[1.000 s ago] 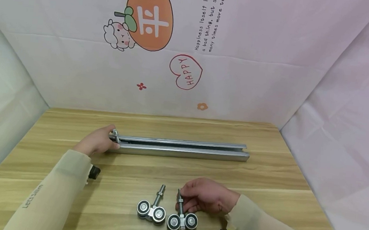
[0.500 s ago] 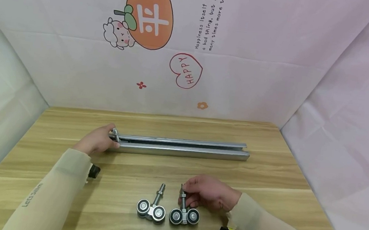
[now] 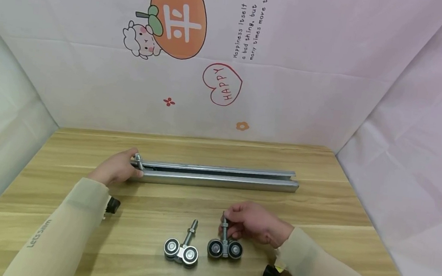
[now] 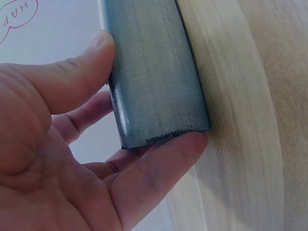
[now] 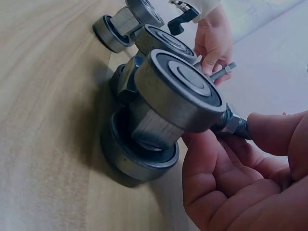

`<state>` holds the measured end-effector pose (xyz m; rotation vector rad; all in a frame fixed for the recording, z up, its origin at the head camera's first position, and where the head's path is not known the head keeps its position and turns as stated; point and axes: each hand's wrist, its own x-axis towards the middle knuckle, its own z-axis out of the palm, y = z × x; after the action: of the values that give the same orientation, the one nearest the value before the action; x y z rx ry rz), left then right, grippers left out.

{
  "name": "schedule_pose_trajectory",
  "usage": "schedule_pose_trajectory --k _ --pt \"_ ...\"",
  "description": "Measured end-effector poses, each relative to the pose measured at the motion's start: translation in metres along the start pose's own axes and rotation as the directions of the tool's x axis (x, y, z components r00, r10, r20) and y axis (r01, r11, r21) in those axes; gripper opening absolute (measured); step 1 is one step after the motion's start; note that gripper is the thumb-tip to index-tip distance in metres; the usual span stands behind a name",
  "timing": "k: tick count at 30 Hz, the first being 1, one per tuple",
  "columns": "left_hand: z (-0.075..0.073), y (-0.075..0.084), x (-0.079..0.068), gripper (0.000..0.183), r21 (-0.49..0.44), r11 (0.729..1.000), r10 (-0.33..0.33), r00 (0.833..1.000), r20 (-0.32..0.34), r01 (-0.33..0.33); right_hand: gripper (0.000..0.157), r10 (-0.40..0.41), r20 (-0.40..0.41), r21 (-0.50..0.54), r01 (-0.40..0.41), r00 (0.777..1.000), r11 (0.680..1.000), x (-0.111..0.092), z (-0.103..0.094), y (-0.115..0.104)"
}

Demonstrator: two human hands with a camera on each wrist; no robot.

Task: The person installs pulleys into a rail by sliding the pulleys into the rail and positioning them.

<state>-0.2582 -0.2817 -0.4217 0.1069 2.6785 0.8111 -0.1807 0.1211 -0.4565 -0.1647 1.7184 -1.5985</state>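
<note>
A slotted steel channel rail (image 3: 220,182) lies lengthwise across the far part of the table. Its left end is gripped by my left hand (image 3: 118,166); in the left wrist view the thumb presses one side of the rail (image 4: 154,72) and a finger lies across the end. A threaded bolt (image 3: 139,162) sticks up from the slot beside these fingers. My right hand (image 3: 258,223) pinches the threaded stem of a roller trolley (image 3: 235,249), wheels toward me. Left of it a second roller trolley (image 3: 181,253) rests on the table, stem pointing away from me.
The wooden table (image 3: 147,220) is bounded at the back by a printed white cloth (image 3: 289,100), with more white cloth at the left and right. A black wrist camera (image 3: 271,274) hangs below the right sleeve, another black camera (image 3: 113,205) beside the left one.
My right hand has moved away from me and slightly right, carrying the roller trolley toward the rail. The left hand, the rail and the other trolley stay in place.
</note>
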Motion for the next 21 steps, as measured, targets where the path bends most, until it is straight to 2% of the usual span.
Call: schedule_pose_trajectory --k 11,21 --pt "-0.002 0.002 -0.001 0.042 0.014 1.0 0.004 1.0 -0.003 -0.004 0.026 -0.061 -0.053 -0.087 0.057 0.997 0.995 -0.004 0.001 -0.01" --pt "-0.001 0.001 -0.001 0.034 -0.006 1.0 0.01 1.0 -0.003 -0.01 0.023 -0.14 -0.121 -0.209 0.113 0.983 0.971 -0.008 0.004 -0.017"
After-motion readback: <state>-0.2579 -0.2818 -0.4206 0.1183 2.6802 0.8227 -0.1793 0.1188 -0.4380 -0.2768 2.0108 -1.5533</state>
